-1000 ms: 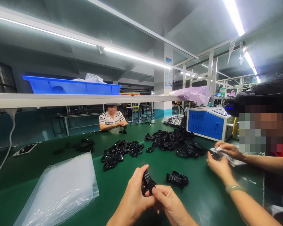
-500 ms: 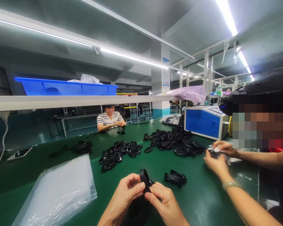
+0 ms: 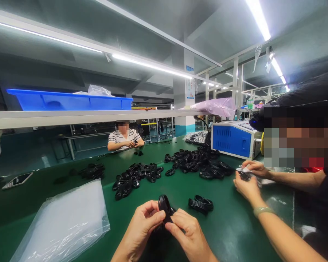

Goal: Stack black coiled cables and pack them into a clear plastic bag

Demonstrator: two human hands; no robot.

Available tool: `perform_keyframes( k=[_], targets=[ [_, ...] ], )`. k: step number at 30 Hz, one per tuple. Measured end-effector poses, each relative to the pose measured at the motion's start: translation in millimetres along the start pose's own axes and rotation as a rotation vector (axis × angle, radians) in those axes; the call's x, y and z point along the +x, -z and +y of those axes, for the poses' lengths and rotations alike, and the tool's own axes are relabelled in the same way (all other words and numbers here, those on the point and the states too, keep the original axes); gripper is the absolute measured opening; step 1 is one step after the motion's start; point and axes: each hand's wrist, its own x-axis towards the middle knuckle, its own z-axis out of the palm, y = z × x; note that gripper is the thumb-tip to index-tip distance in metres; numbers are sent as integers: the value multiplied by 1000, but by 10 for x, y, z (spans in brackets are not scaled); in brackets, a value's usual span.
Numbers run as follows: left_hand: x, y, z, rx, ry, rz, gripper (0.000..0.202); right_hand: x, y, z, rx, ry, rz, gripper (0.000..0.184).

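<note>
Between my two hands, just above the green table [image 3: 224, 225], is a coiled black cable [image 3: 164, 204] held on edge. My left hand [image 3: 143, 225] pinches the coil with thumb and fingers from the left. From the right, my right hand [image 3: 187, 231] grips its lower part, and its fingers hide that end. A small bundle of coiled black cables [image 3: 201, 205] lies on the table just beyond my right hand. Farther off are a pile of black cable coils [image 3: 136, 177] and a larger heap of them [image 3: 191, 160].
Clear plastic bags [image 3: 68, 222] lie stacked at left, near a phone [image 3: 18, 180]. A blue-and-white machine [image 3: 232, 140] stands at back right. A co-worker's hands [image 3: 247, 182] handle something in plastic at right. A shelf [image 3: 98, 118] carrying a blue tray [image 3: 71, 102] spans overhead; another person sits opposite.
The whole view has shifted slightly, so things appear a little farther left. Both my hands keep their grip on the cable coil, with hardly any movement.
</note>
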Motion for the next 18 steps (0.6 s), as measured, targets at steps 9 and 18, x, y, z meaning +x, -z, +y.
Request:
perform_keyframes(
  k=[9,18],
  targets=[
    [39,66,-71,-115,-31,-77,39,1,-15,-37,-16,110,-5,24],
    [36,82,-106,-133,-52,-89,38,-27,-53,18,-128,185,28,25]
  ],
)
